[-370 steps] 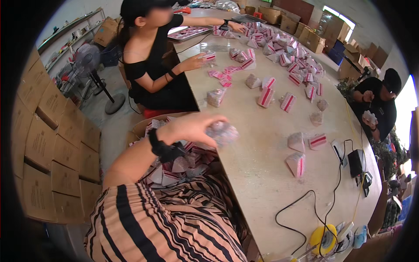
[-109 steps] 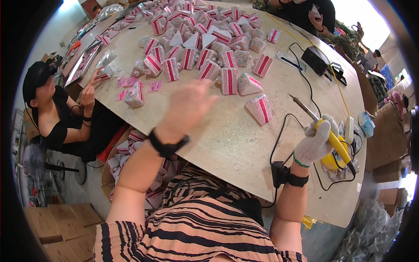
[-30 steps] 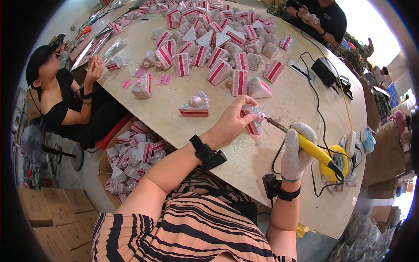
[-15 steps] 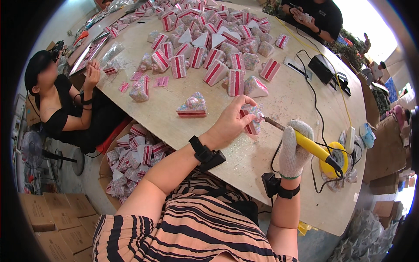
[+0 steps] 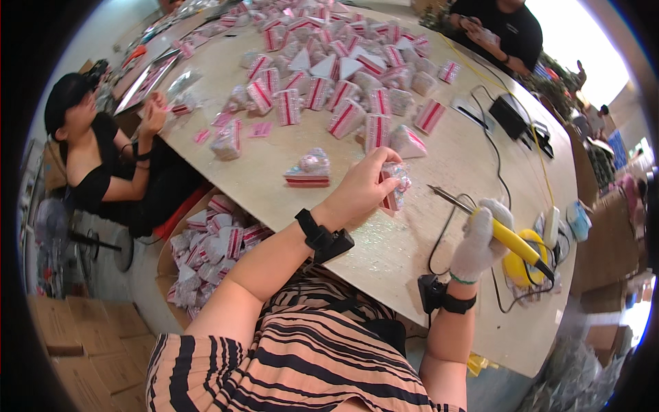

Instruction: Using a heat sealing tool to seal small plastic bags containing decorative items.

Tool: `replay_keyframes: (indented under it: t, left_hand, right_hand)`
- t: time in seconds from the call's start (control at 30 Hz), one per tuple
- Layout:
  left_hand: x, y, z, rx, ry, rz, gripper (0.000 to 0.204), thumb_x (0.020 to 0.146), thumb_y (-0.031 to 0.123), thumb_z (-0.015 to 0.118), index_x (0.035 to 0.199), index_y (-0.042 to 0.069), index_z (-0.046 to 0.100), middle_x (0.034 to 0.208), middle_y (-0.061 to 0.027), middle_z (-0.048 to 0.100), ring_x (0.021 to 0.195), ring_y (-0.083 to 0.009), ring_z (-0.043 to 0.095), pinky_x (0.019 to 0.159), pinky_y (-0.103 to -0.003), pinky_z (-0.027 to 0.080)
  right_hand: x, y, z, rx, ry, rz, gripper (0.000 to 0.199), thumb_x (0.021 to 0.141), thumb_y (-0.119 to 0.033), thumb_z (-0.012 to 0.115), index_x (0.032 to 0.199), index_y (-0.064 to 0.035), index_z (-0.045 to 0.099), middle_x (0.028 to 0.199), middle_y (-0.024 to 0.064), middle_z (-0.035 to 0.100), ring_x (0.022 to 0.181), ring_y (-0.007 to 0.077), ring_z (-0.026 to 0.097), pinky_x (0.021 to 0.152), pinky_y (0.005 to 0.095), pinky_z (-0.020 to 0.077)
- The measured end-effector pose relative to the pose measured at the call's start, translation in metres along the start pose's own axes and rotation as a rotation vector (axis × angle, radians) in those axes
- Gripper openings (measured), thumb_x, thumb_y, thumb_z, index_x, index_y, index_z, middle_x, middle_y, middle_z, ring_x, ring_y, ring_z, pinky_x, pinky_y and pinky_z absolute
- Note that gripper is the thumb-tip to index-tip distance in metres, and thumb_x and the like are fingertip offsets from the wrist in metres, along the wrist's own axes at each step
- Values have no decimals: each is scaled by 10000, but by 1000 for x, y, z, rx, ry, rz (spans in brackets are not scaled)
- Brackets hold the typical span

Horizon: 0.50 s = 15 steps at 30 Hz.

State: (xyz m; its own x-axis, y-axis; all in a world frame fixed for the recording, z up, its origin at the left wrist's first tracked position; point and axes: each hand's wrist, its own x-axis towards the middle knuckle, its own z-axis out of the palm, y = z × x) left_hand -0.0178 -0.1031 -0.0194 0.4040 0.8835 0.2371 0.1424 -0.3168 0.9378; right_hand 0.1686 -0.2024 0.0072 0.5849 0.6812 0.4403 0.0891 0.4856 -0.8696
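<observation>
My left hand [image 5: 364, 184] is closed round a fake cake slice [image 5: 395, 193], pink and red on its side with a glittery, pearly top. In my gloved right hand [image 5: 478, 242] is a yellow-handled soldering iron [image 5: 506, 239]. Its metal tip points up and left, a short gap away from the held slice. A single decorated cake slice [image 5: 307, 170] stands on the table to the left of my left hand. Just beyond my fingers sits another slice [image 5: 409, 142], lying with its pale face up.
Many cake slices [image 5: 347, 117] are heaped across the far table [image 5: 261, 178]. A box of slices [image 5: 213, 250] stands below the left edge. Black and yellow cords run along the right, near a yellow round stand [image 5: 519, 263]. Co-workers sit at left and far right.
My right hand has drawn the soldering iron back to the right, so its tip has come away from the held slice. My left hand keeps its grip, almost in place.
</observation>
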Motion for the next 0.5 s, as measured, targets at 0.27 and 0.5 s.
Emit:
replay_keyframes:
  t: [0.27,0.5]
  left_hand:
    - [-15,-15,-119,755,-238,-41,333,778,245,566,1031,28,564,963,-169,598,866,-321,592,759,-371,461]
    - [-82,45,-216,1138,-353,-650,421,710,425,671,821,19,644,793,-191,634,768,-343,609,670,-400,472]
  right_hand:
    - [2,4,0,-82,70,-32,128,840,-119,602,936,-34,593,743,5,534,563,53,443,483,180,337]
    - [6,3,1,-102,135,-114,157,837,-154,610,920,-22,595,693,16,529,528,61,436,469,181,332]
